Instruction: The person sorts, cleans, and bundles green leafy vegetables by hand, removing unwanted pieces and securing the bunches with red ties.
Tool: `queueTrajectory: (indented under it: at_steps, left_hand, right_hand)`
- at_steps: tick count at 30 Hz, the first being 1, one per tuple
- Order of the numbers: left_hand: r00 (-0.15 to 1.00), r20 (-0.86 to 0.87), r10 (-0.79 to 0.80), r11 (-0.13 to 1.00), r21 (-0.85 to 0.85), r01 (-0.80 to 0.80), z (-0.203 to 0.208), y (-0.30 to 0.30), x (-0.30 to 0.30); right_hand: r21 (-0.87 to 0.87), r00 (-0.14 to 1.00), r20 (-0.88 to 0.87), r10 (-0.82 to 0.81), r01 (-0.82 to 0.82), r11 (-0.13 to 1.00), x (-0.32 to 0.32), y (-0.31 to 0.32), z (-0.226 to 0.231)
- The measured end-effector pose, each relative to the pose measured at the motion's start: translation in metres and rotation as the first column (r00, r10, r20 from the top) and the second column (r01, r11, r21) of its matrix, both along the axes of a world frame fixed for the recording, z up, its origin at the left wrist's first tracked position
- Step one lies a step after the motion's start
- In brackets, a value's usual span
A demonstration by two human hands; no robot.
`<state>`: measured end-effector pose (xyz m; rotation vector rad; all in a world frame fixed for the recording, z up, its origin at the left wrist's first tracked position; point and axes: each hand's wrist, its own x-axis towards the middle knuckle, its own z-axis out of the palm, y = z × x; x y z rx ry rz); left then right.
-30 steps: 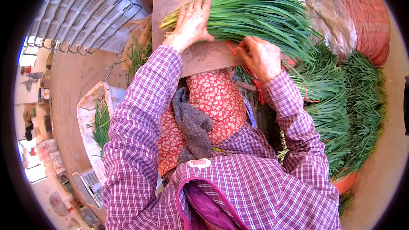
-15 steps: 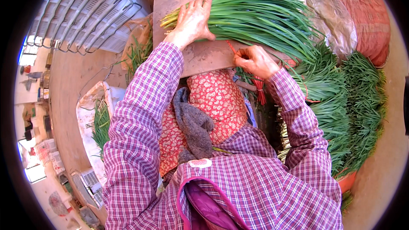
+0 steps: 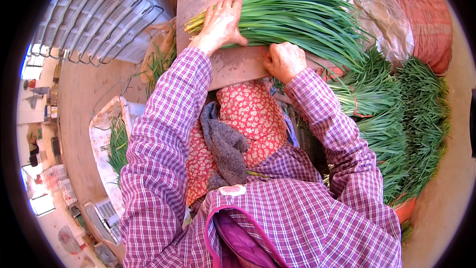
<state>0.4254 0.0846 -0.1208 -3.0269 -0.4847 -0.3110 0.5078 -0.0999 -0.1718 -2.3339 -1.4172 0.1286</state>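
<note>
A big bunch of garlic chives (image 3: 297, 17) lies across a brown board (image 3: 238, 67), its pale yellowish stem ends to the left and green leaves to the right. My left hand (image 3: 220, 25) clasps the bunch near the stem ends, fingers over its top and thumb along the near side. At the bunch's near edge, my right hand (image 3: 286, 62) is closed with knuckles up, pinching a thin red tie (image 3: 264, 50). Only a short bit of the tie shows by the fingertips; how far it runs round the bunch is hidden.
More green bunches (image 3: 379, 101) with red ties are piled at right. Clear plastic (image 3: 386, 17) and a red sack (image 3: 419, 20) lie behind them. A grey crate (image 3: 106, 17) stands far left, near a white container (image 3: 101, 139) holding greens. A grey cloth (image 3: 223, 144) rests on my lap.
My right hand has moved up and slightly left, closer to the bunch, turning knuckles up. Less of the red tie shows. My left hand stays on the stems.
</note>
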Motion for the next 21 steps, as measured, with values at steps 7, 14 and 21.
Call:
queueTrajectory:
  at_steps: [7,14,21]
  left_hand:
    - [1.000,-0.025,0.008,1.000,-0.022,-0.009,0.002,0.001,0.004]
    - [1.000,-0.002,-0.028,0.996,-0.083,0.027,0.000,0.006,0.002]
    - [0.995,-0.104,0.003,1.000,-0.023,-0.006,0.019,-0.016,0.002]
  right_hand:
    - [0.189,0.798,-0.543,0.262,-0.188,0.964,0.030,-0.017,0.004]
    - [0.329,0.263,-0.915,0.305,0.052,0.943,0.021,-0.038,0.045]
    - [0.396,0.035,-0.918,0.395,0.118,0.911,0.045,0.040,0.062]
